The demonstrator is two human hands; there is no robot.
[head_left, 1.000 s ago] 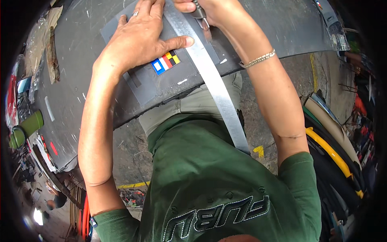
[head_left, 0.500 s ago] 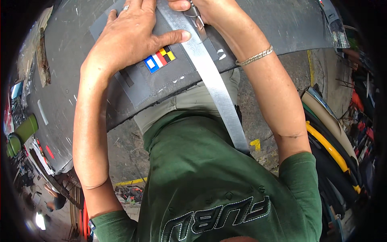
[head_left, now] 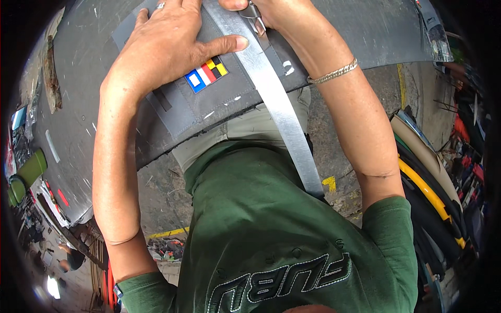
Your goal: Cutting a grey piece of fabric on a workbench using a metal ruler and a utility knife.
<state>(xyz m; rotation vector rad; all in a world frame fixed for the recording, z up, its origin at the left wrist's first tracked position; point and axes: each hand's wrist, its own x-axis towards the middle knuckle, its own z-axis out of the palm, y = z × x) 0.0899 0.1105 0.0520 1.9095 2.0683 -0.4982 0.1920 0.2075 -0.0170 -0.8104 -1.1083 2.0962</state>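
On a dark scratched table (head_left: 78,104), the left hand (head_left: 167,47) presses flat, fingers spread, on grey fabric (head_left: 209,107); right hand (head_left: 271,10) clamps a metal tool (head_left: 255,15)

the metal strip (head_left: 271,99) lies across the fabric sheet (head_left: 209,104) on the table (head_left: 78,120), right of the striped patch (head_left: 206,74).
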